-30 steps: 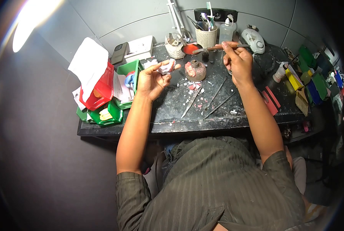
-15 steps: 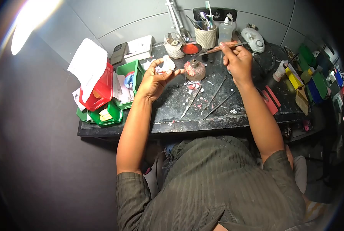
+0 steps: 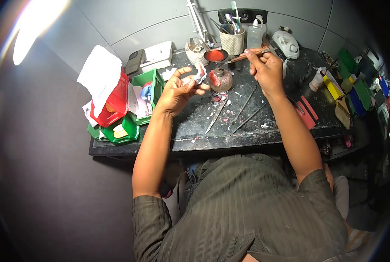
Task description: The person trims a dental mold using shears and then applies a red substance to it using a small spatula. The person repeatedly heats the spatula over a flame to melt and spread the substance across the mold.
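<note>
A small white and pink piece that looks like a dental plaster model (image 3: pixel 199 74) is held up in the fingers of my left hand (image 3: pixel 176 94). My right hand (image 3: pixel 268 75) grips a wax knife (image 3: pixel 241 57) by its wooden handle. The blade points left, close above the neck of a glass spirit lamp (image 3: pixel 222 82) with pink wax stuck to its side; I cannot make out a flame. Behind the lamp sits a dark round dish of red wax (image 3: pixel 215 55).
Several slim metal tools (image 3: pixel 246 104) lie among wax and plaster crumbs on the black table (image 3: pixel 186 131). Green (image 3: pixel 155 78) and red bins (image 3: pixel 116 105) stand left. At the back are a woven cup of brushes (image 3: pixel 232 42) and a clear bottle (image 3: pixel 255 35). Pink wax sheets (image 3: pixel 306 113) lie right.
My left hand has turned the model so its pink side shows more. In my right hand, the wax knife's blade has shifted left, nearer the top of the spirit lamp.
</note>
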Available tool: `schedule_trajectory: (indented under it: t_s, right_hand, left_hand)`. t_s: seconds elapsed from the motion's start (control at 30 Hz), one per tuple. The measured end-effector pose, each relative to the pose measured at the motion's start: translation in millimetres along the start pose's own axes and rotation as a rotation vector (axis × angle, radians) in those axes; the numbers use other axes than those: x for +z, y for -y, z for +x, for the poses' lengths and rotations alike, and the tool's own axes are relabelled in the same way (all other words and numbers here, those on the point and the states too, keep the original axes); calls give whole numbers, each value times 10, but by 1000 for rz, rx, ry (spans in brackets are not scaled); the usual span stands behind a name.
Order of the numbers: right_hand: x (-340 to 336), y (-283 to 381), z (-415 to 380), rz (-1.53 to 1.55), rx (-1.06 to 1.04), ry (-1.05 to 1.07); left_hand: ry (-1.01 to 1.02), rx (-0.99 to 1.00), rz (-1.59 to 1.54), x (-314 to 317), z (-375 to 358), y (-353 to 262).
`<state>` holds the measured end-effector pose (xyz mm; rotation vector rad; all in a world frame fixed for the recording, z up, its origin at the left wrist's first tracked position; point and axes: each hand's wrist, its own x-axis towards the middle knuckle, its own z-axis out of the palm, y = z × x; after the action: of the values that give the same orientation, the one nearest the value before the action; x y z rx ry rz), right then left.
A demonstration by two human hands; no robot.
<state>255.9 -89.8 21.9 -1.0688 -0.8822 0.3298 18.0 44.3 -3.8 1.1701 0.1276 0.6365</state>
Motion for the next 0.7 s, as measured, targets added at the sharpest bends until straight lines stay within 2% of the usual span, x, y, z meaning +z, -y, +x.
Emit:
schedule_trajectory:
  t_s: [0.17, 0.23, 0.4, 0.57, 0.63, 0.67, 0.7]
  right_hand:
    - [-13, -12, 14, 8, -12, -2]
    - [-14, 21, -3, -5, 7, 6]
    - [-20, -18, 8, 18, 18, 13]
    - [-9, 47, -30, 71, 65, 47]
    - [16, 98, -66, 191, 75, 184]
    - [40, 132, -94, 191, 77, 185]
    - [74, 169, -125, 248, 58, 265]
  left_hand:
    - [5, 0, 46, -59, 36, -1]
    - [51, 11, -44, -67, 51, -19]
    - [-78, -30, -230, -13, 31, -34]
    - [-26, -95, -282, -80, 20, -59]
    - [-89, -238, -243, -79, 14, -60]
    - [-175, -275, -236, -65, 42, -45]
    - [-176, -277, -238, -71, 44, -35]
